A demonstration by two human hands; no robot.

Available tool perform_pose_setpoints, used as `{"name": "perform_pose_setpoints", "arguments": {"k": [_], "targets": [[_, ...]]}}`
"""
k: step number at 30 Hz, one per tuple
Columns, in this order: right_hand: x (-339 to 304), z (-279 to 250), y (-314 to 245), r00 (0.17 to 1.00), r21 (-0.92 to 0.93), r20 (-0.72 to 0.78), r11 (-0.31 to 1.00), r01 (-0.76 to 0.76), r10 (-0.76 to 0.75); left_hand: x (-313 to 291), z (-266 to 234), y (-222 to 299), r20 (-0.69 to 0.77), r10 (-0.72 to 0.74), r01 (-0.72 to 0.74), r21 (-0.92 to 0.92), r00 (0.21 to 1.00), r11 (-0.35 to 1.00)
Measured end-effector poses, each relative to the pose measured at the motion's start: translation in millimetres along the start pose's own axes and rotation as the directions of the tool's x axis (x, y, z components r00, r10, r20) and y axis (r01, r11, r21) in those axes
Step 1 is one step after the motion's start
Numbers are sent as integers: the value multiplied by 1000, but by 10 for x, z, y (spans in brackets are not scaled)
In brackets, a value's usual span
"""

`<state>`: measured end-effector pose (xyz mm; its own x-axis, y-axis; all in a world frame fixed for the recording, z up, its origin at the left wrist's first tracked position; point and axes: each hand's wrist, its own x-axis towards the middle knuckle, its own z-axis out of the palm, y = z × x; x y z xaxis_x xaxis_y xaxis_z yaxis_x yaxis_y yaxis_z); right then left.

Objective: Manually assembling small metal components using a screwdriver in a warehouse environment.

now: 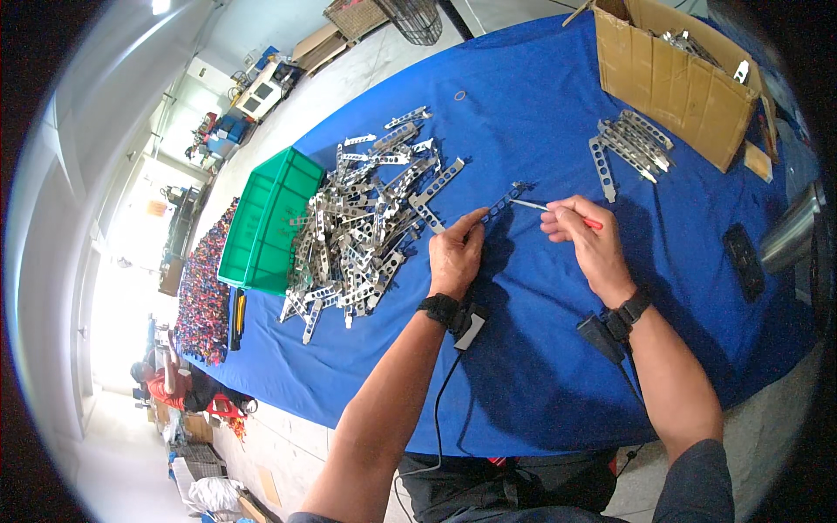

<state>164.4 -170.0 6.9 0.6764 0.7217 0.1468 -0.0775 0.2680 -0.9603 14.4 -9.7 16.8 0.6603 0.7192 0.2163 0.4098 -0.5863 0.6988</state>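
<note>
My left hand (455, 257) pinches the near end of a metal bracket (500, 207) with a row of round holes, held over the blue cloth. Between the fingers of my right hand (586, 234) is a slim hand tool with a red handle (594, 224) and a thin pale shaft. Its tip points left and meets or nearly meets the bracket; I cannot tell which. Left of my left hand lies a heaped pile of similar metal brackets (362, 231), some L-shaped. Beyond my right hand a smaller, neater group of brackets (635, 144) rests on the cloth.
A green plastic crate (270, 218) lies tipped beside the pile. At the far right stands an open cardboard box (676, 91) with metal parts inside. A dark flat object (744, 261) and a shiny metal cylinder (792, 228) are at the right. Another person (174, 383) is far left.
</note>
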Motion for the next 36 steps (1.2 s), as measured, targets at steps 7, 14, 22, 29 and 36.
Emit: {"name": "perform_pose_setpoints", "arguments": {"k": [7, 14, 22, 29, 36], "targets": [[-5, 12, -21, 1000, 30, 28, 999, 9, -9, -2, 15, -23, -18, 15, -15, -6, 1000, 1000], [-5, 4, -20, 999, -8, 37, 1000, 15, -15, -1, 4, -24, -20, 23, -23, -3, 1000, 1000], [-4, -17, -17, 998, 7, 54, 1000, -24, 23, -2, 15, -36, -24, 19, -19, -13, 1000, 1000], [-16, -15, -36, 998, -10, 55, 1000, -14, 14, 6, 10, -51, -2, -8, 8, -4, 1000, 1000], [-15, 17, -35, 1000, -15, 24, 1000, 4, -4, 8, 22, -58, -6, -19, 19, -32, 1000, 999]]}}
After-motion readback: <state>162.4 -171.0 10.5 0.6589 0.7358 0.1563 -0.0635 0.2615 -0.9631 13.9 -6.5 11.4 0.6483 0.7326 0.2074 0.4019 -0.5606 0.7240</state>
